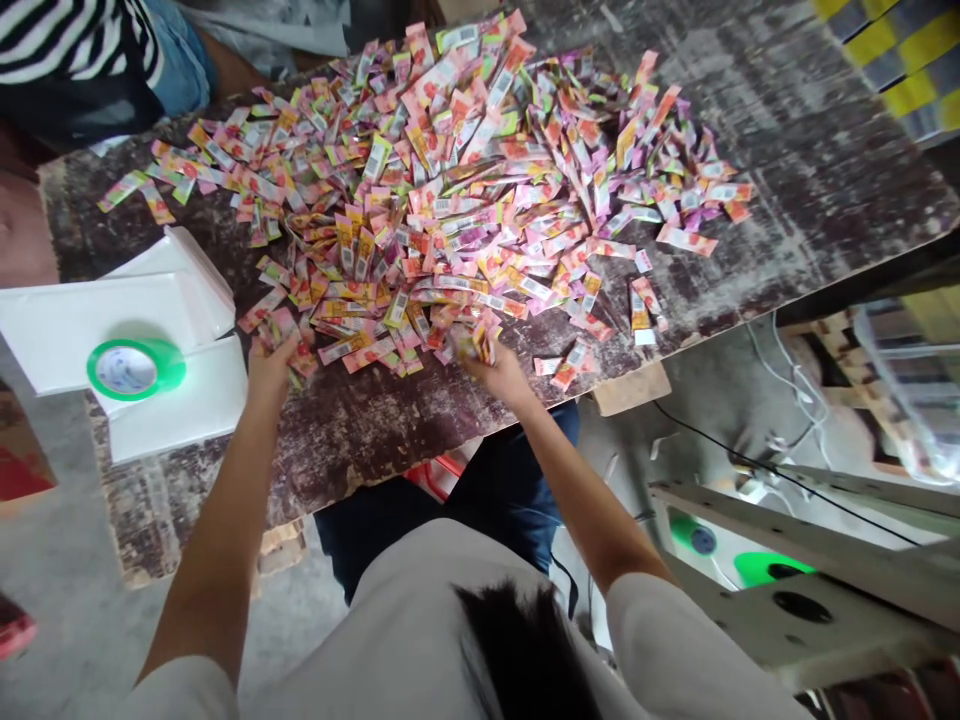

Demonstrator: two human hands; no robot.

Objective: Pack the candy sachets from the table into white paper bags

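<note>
A wide heap of small stick packets (450, 200), pink, orange, yellow and purple with printed barcodes, covers the middle of the dark worn table. My left hand (271, 368) is at the heap's near left edge, its fingers closed around a few packets (298, 358). At the near edge of the heap, my right hand (504, 376) grips a small bunch of packets (480, 345). The fingertips of both hands are partly covered by what they hold.
White flat boxes or sheets (180, 400) lie left, with a roll of green tape (135, 370) on them. Loose packets (566, 365) lie at the near edge of the table (810, 200). A person (180, 60) is at the far left. A metal frame (795, 560) stands right.
</note>
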